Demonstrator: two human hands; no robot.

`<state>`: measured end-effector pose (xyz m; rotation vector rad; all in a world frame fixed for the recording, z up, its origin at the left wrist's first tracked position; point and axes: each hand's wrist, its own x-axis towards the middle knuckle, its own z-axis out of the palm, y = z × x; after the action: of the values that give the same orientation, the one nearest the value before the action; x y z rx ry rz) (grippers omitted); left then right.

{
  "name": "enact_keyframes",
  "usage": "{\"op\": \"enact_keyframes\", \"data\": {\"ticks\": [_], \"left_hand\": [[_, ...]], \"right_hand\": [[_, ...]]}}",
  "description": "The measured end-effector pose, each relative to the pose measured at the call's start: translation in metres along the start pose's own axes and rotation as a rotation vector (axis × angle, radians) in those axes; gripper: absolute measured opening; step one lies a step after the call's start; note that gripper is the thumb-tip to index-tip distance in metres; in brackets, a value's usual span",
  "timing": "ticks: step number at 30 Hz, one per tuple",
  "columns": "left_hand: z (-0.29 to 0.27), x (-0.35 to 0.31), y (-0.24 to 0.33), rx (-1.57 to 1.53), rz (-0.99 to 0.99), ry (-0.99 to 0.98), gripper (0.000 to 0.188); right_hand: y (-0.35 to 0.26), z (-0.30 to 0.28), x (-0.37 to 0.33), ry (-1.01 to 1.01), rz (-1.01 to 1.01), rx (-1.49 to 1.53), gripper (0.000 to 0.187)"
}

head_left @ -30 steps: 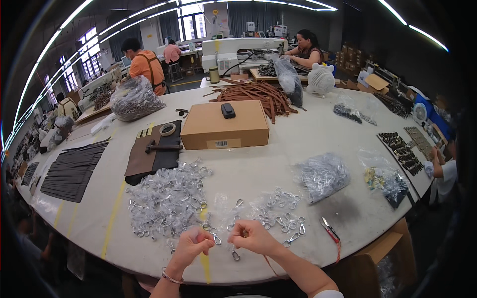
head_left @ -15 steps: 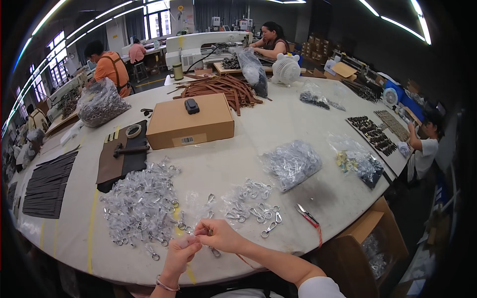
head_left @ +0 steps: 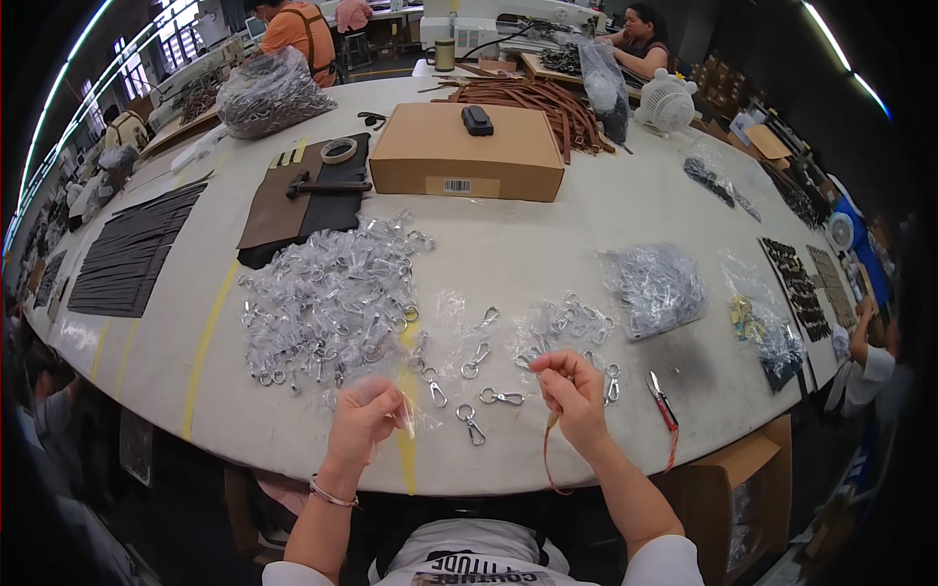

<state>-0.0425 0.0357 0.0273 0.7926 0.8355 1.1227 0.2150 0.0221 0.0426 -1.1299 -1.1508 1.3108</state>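
Note:
My left hand [head_left: 363, 415] is closed on a clear, crumpled plastic bag [head_left: 415, 415] above the near edge of the table. Apart from it, to the right, my right hand [head_left: 576, 398] is closed. A reddish cord [head_left: 547, 459] hangs below its palm from a yellowish end; what that belongs to is hidden. Between the hands lie loose silver snap hooks [head_left: 470, 424], with another snap hook [head_left: 501, 397] farther up. Beyond my left hand spreads a heap of bagged snap hooks [head_left: 327, 293]. A smaller group of hooks [head_left: 576, 317] lies beyond my right hand.
Red-handled snips [head_left: 662, 402] lie at the right, near a stuffed plastic bag [head_left: 657, 293]. A cardboard box [head_left: 469, 156] stands at the back, beside a hammer [head_left: 327, 187] on dark sheets. Dark strips [head_left: 137, 254] lie at far left. Other people work around the table.
My hands were together and are now apart, the left with the plastic bag, the right moved rightward. Loose snap hooks now show between them. The view has shifted, looking lower and more to the left.

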Motion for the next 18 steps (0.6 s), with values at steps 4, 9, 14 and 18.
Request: {"op": "enact_keyframes", "data": {"ticks": [4,9,14,18], "left_hand": [[-0.004,-0.008,0.000,-0.059,-0.044,0.075,0.011],[-0.001,-0.011,-0.009,-0.097,-0.084,0.065,0.008],[0.005,-0.005,-0.017,-0.099,-0.177,0.006,0.007],[0.005,-0.004,-0.020,-0.159,-0.227,-0.029,0.011]], "right_hand": [[0.027,0.005,-0.022,0.048,-0.080,-0.083,0.014],[0.021,0.003,0.007,-0.157,-0.321,-0.810,0.020],[0.026,0.024,0.025,-0.244,-0.273,-1.103,0.021],[0.036,0.017,0.028,-0.271,-0.299,-1.022,0.012]]}}
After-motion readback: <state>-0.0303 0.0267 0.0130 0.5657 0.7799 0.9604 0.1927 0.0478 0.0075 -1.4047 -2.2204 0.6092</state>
